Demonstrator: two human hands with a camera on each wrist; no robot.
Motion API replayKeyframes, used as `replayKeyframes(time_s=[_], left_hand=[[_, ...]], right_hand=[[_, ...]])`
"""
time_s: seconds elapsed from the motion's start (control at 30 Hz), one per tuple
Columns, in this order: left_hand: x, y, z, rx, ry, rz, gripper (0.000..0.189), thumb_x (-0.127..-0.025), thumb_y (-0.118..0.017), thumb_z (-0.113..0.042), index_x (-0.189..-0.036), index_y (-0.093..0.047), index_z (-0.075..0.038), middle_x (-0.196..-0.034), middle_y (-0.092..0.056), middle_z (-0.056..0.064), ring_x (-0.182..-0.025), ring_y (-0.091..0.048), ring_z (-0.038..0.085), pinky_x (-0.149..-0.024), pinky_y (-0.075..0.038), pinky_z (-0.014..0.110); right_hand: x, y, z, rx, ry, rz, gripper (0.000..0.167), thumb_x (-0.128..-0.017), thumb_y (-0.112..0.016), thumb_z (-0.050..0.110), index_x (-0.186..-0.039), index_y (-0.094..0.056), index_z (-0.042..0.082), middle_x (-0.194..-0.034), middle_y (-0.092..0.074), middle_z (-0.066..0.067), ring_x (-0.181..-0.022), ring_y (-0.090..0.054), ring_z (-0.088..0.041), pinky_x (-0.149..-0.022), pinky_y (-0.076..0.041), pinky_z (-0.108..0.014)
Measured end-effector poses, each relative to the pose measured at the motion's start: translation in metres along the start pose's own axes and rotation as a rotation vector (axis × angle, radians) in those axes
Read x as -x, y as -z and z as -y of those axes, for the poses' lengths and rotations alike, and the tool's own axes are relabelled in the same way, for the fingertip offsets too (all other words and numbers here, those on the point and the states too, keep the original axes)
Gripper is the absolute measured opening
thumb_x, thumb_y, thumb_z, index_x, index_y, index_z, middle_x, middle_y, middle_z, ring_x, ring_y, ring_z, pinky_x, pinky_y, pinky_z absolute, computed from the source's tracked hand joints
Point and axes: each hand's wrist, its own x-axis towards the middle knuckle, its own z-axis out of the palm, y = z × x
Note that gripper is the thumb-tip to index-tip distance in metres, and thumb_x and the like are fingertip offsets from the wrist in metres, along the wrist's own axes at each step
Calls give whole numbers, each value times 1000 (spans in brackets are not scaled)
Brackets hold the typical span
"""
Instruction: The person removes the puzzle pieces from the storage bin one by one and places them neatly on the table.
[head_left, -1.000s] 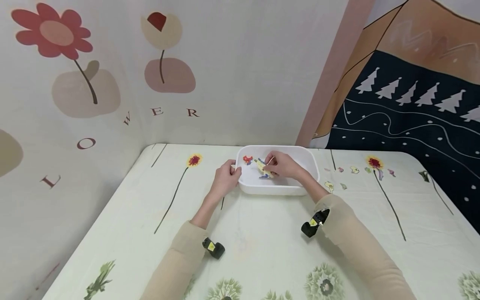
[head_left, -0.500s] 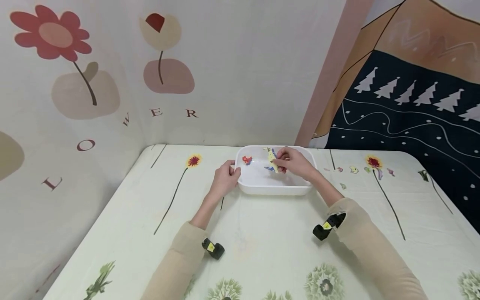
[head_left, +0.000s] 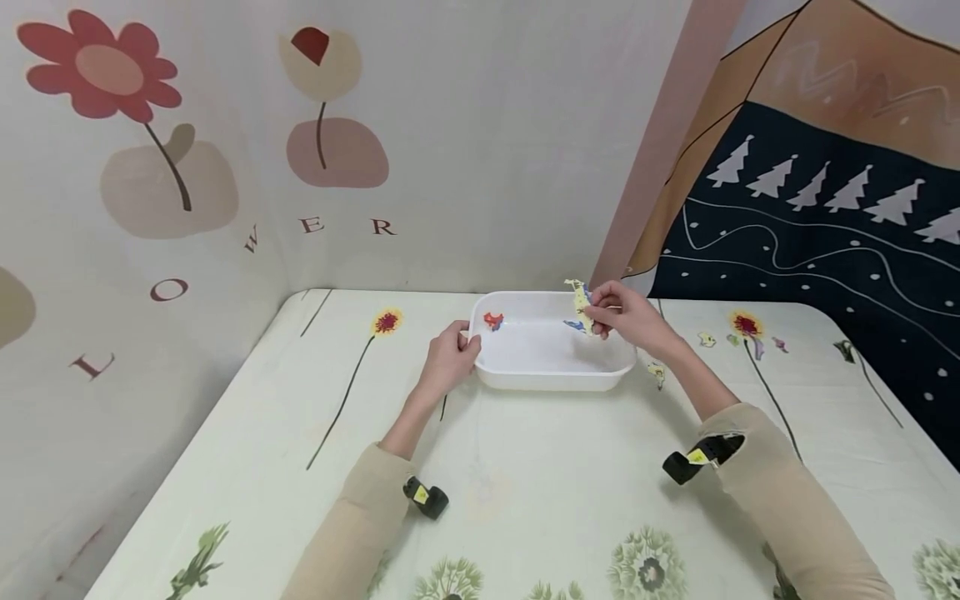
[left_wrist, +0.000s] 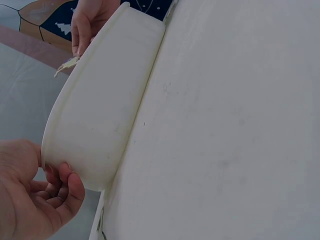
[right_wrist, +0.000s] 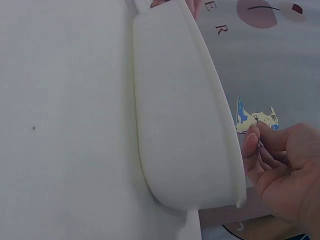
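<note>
A white plastic tub [head_left: 551,382] stands at the back of the table. My left hand [head_left: 453,350] grips its left end, thumb at the rim and fingers curled below it, as the left wrist view shows. Above the tub's right end, my right hand [head_left: 633,321] pinches a thin yellow-and-blue cut-out [head_left: 581,302] between thumb and fingers. In the right wrist view this cut-out [right_wrist: 257,121] looks flat and shiny with ragged edges. A small red-and-blue piece [head_left: 492,321] lies inside the tub near its left end.
Small coloured cut-outs lie right of the tub, among them a yellowish one [head_left: 657,373] and another [head_left: 707,339] farther right. The tablecloth [head_left: 525,475] has printed flowers. A curtain [head_left: 480,167] hangs behind the table.
My right hand has lifted the yellow-and-blue cut-out and carried it right, from mid-tub to above the tub's right end. My left hand has stayed on the tub.
</note>
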Motion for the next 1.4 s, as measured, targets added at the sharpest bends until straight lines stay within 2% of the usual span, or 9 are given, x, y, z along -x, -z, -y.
replayKeyframes(time_s=[0.23,0.47,0.63,0.8,1.13,1.4], left_hand=[[0,0,1,-6,3,-3,42,-103,-56,-16,-141,-51,1,-78,-50,6,-65,-51,18,-56,-39,25],[1,2,2,-19,-2,-8,42,-103,-55,-17,-141,-52,1,-78,-50,6,-65,-52,17,-56,-39,26],[0,1,2,-11,1,-5,42,-103,-55,-16,-142,-51,1,-78,-50,6,-65,-51,18,-57,-38,27],[-1,0,1,-12,-3,-1,42,-103,-55,-16,-141,-51,2,-78,-50,6,-65,-52,18,-56,-39,26],[-1,0,0,-18,0,0,42,-103,-55,-17,-141,-52,1,-78,-51,6,-65,-52,18,-56,-39,26],[-3,-1,2,-13,-8,-2,42,-103,-55,-17,-141,-52,1,-78,-51,6,-64,-51,17,-56,-38,25]], right_hand=[[18,23,-2,32,0,-31,26,-102,-59,10,-122,-49,-4,-101,-62,-17,-77,-61,-18,-73,-54,-24],[36,44,-16,68,-14,-53,26,-103,-57,9,-123,-47,-4,-101,-62,-19,-76,-63,-18,-74,-54,-23],[49,59,-29,118,-70,-48,28,-104,-56,11,-126,-45,-3,-104,-61,-20,-79,-64,-22,-76,-53,-20],[62,71,-39,159,-141,-35,36,-105,-56,16,-130,-43,-5,-97,-64,-15,-81,-63,-28,-75,-52,-22],[84,92,-66,207,-201,-11,36,-104,-56,14,-127,-45,-12,-87,-63,-9,-72,-60,-17,-68,-54,-27],[101,104,-83,228,-270,31,38,-105,-56,18,-124,-47,-13,-81,-62,-7,-69,-60,-17,-65,-53,-27]])
